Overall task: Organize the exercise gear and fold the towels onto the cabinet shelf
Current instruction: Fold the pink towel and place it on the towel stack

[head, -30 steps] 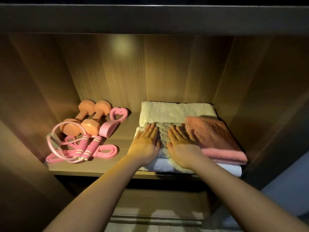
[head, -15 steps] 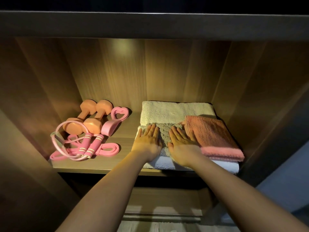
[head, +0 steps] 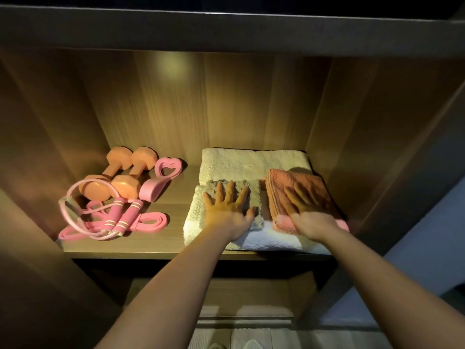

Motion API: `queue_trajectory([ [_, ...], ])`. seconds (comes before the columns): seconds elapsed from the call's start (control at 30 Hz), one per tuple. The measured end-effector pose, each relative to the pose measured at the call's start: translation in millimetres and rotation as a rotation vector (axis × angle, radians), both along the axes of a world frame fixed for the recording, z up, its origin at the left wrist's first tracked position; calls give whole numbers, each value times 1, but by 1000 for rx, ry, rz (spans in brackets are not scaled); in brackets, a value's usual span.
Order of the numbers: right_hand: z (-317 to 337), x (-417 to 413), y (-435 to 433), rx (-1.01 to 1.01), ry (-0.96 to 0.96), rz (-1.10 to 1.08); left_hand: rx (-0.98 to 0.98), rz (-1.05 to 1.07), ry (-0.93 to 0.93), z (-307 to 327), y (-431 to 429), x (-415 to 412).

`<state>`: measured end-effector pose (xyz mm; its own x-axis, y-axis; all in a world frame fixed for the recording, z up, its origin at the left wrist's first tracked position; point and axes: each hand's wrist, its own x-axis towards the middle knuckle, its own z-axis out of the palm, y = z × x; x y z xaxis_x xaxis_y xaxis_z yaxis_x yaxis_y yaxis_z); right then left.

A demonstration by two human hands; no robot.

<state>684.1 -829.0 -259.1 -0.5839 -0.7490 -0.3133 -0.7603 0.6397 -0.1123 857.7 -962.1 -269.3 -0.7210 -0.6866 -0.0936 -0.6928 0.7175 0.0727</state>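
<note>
A folded white towel [head: 251, 163] lies on the right half of the wooden shelf [head: 176, 210]. On top of it sit a small grey towel [head: 255, 195] and a folded pink towel [head: 317, 190]. My left hand [head: 227, 210] presses flat on the grey towel with fingers spread. My right hand [head: 305, 212] lies flat on the pink towel, fingers straight and blurred. On the left of the shelf are two orange dumbbells [head: 118, 177], a pink heart-shaped grip [head: 161, 181], a pink jump rope [head: 118, 215] and a pink resistance band [head: 148, 224].
The cabinet's side walls [head: 377, 147] close in the shelf on both sides, and an upper shelf board [head: 226, 28] hangs overhead. A lower compartment [head: 226, 293] opens below. Bare shelf shows between the gear and the towels.
My right hand has moved right, off the grey towel and onto the pink towel. My left hand stays on the grey towel, fingers more spread. The view has come closer.
</note>
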Motion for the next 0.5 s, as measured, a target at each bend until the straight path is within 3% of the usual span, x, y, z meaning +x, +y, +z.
queue_trajectory([
  [0.17, -4, -3, -12, 94, -9, 68, -4, 3, -42, -2, -3, -3],
  [0.33, -8, -2, -10, 24, -56, 4, 10, 7, -50, -2, -2, -2],
  [0.5, 1, 4, -10, -27, 36, 54, 0, 9, -50, 6, -5, -2],
])
